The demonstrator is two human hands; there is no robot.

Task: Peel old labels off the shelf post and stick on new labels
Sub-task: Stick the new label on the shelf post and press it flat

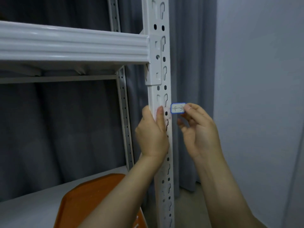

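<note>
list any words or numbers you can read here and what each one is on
"4-3": handwritten on the blue-edged label that the right hand pinches beside the shelf post; the thumb covers part of the last digit, so the 3 is a likely reading.
Faint reddish marks on the post by the left hand: too blurred to read as text.
No other text shows.

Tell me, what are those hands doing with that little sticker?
A person's left hand grips the white shelf post. The right hand pinches a small blue-edged label, handwritten 4-3, right at the post's right edge. Whether it is coming off or going on cannot be told.
</note>
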